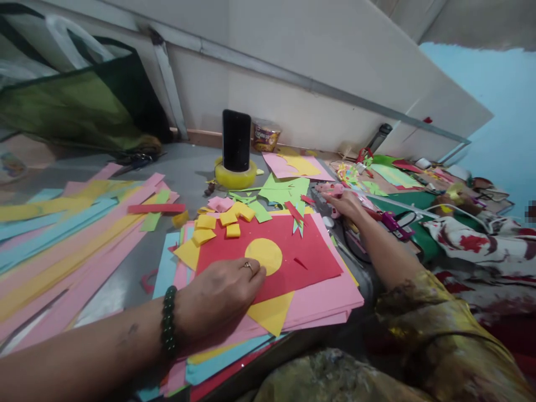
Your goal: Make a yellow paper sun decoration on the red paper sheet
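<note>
My left hand (224, 290), with a ring and a dark green bead bracelet, rests palm down with its fingers curled together. Its thumb and fingertips meet the lower left edge of a yellow paper circle (268, 255), which lies on a red sheet (314, 273). My right hand (349, 205) reaches out to the right of the stack, a finger stretched over a small pink object (329, 190) whose kind I cannot make out. Under the red sheet lies a stack of pink sheets (330, 307). Small folded yellow paper pieces (232, 230) sit along its upper left edge.
Coloured paper strips (96, 240) spread over the left side. A phone (237, 139) stands in a yellow tape roll (234, 177), beside a printed tub (266, 135). Green paper scraps (282, 188) lie behind the stack. A green bag (84, 106) is at the back left.
</note>
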`<state>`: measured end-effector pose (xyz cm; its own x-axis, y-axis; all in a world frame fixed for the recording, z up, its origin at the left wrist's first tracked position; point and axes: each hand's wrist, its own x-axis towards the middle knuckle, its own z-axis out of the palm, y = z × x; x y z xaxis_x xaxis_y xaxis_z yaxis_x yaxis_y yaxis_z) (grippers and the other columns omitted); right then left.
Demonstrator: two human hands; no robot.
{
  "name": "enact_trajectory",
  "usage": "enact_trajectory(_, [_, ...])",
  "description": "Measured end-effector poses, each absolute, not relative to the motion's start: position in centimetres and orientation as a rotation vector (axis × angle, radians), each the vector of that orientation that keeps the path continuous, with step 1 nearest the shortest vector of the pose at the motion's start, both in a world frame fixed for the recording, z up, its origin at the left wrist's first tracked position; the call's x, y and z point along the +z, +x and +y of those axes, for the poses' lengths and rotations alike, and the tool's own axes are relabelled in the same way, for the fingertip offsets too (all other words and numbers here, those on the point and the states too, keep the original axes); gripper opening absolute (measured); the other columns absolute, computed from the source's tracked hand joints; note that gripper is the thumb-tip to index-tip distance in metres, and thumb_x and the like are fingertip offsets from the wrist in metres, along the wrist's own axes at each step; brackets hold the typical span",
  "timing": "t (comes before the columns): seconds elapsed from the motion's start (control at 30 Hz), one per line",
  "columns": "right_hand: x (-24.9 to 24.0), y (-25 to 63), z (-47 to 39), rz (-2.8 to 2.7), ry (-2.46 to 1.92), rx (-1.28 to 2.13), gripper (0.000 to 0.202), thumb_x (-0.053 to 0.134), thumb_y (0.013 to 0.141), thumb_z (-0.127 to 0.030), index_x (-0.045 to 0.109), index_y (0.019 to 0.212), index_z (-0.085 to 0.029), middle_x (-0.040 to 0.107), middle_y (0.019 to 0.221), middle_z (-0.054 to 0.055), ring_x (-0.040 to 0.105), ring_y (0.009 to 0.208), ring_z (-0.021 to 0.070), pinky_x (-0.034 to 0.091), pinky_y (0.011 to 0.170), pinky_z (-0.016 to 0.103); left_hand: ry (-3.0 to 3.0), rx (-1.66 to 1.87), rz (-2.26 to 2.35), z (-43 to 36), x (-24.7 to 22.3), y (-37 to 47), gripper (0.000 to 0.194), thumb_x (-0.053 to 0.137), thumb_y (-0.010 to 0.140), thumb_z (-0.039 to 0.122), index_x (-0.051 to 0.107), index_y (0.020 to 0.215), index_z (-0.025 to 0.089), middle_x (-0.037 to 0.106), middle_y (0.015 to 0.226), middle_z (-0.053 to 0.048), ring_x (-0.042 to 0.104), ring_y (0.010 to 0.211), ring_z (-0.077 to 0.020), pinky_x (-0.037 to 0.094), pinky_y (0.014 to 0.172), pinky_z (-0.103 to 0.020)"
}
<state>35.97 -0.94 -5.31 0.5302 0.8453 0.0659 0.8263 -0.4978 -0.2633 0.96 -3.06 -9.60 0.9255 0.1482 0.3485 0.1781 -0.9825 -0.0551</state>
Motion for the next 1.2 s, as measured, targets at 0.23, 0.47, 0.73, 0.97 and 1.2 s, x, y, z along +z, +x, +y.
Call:
enact_trajectory(0.23, [-3.7,35.4,-2.6,-1.512,-2.635,0.213,0.047,0.064,0.083,-0.049,0.052,0.048,-0.021,0.060,0.049,0.005,0.056,0.056,0.0193,0.037,0.055,0.030,-2.972,-0.486,-0.246,-3.3,-9.4,1.2,0.017,0.051,0.086,0.003,0.062,0.093,0.014,0.068,0.083,-0.009,0.064,0.071,-0.0199,0.052,0.061,-0.029])
enact_trajectory(0.47, [-1.5,30.0,-7.9,-1.820,-2.599,-0.105,0.044,0.053,0.087,-0.057,0.062,0.059,-0.023,0.066,0.063,0.007,0.061,0.063,0.0242,0.031,0.053,0.030,-2.994,-0.326,-0.225,-3.5,-9.0,1.5,0.017,0.053,0.081,0.001,0.062,0.092,0.011,0.067,0.080,-0.009,0.063,0.069,-0.0217,0.053,0.056,-0.031])
enact_trajectory(0.73, [-2.1,21.9,-2.0,-2.191,-2.011,0.314,0.024,0.056,0.092,-0.042,0.069,0.092,-0.021,0.074,0.091,0.007,0.065,0.078,0.0209,0.043,0.065,0.030,-2.952,-0.344,-0.198,-3.4,-9.3,1.5,0.014,0.051,0.086,0.002,0.060,0.092,0.011,0.065,0.080,-0.009,0.062,0.069,-0.0216,0.051,0.056,-0.032])
enact_trajectory(0.97, [-6.0,20.3,1.5,-2.192,-1.799,0.330,0.025,0.064,0.085,-0.042,0.065,0.089,-0.018,0.072,0.100,0.010,0.066,0.091,0.0241,0.051,0.076,0.032,-2.934,-0.322,-0.190,-3.3,-9.2,1.6,0.013,0.052,0.086,0.003,0.061,0.090,0.012,0.066,0.077,-0.007,0.062,0.068,-0.0206,0.051,0.056,-0.031])
enact_trajectory(1.2, [-3.5,25.2,-0.8,-1.904,-1.439,0.753,0.032,0.076,0.072,-0.036,0.066,0.094,-0.016,0.072,0.086,0.005,0.066,0.075,0.0161,0.055,0.071,0.030,-2.919,-0.476,-0.188,-3.3,-9.3,1.4,0.017,0.049,0.088,0.004,0.063,0.089,0.012,0.067,0.078,-0.007,0.062,0.066,-0.0200,0.052,0.056,-0.031])
